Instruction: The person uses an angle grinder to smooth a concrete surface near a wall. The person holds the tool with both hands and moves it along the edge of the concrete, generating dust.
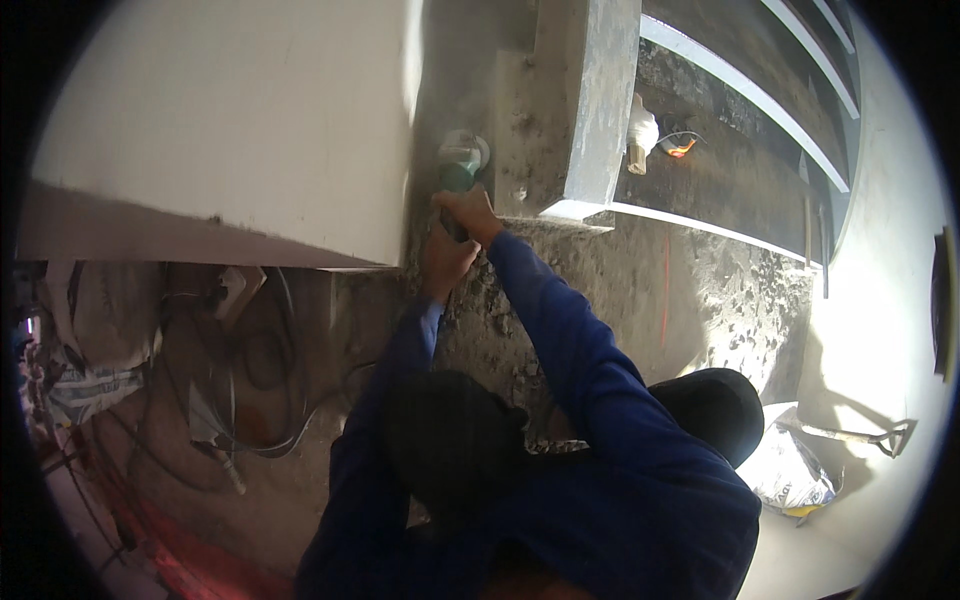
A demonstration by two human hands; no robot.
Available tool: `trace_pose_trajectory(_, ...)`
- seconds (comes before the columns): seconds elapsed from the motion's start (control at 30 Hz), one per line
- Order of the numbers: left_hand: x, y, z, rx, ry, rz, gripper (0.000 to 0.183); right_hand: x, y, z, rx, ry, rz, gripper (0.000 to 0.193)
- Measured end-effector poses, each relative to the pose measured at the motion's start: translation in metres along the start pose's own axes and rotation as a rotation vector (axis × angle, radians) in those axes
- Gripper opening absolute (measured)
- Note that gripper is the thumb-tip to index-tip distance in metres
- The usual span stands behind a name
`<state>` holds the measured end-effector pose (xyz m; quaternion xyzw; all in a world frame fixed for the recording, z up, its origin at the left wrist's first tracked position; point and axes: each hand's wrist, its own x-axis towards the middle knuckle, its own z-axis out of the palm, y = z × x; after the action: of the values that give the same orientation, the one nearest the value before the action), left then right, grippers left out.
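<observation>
Both my arms, in blue sleeves, reach forward to a green angle grinder (458, 176). My right hand (472, 212) is wrapped round its body just behind the grinder's head. Below it, my left hand (447, 264) is closed round the rear of the tool. The pale guard and disc at the grinder's far end are close against a rough grey concrete block (522, 150); haze blurs whether they touch. Dust hangs in the air beyond the tool.
A large pale wall block (250, 120) stands close on the left. Cables (285, 400) coil at lower left near sacks (95, 385). At right are metal-edged steps (730, 90) with a white bundle (641, 130), and farther down a shovel handle (880, 437) beside a white bag (795, 470).
</observation>
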<state>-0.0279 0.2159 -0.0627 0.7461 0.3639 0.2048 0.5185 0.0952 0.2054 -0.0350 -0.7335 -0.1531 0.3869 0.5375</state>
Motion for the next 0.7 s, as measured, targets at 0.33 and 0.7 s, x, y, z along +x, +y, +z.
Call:
trace_pose_trajectory(0.33, 0.054, 0.033, -0.004, 0.049, -0.037, -0.140, 0.090, 0.052, -0.024, -0.006, 0.128, -0.061, 0.054, 0.037)
trace_pose_trajectory(0.7, 0.098, 0.023, 0.005, 0.089, -0.037, -0.163, 0.085, 0.079, -0.044, -0.009, 0.084, -0.062, -0.006, 0.035)
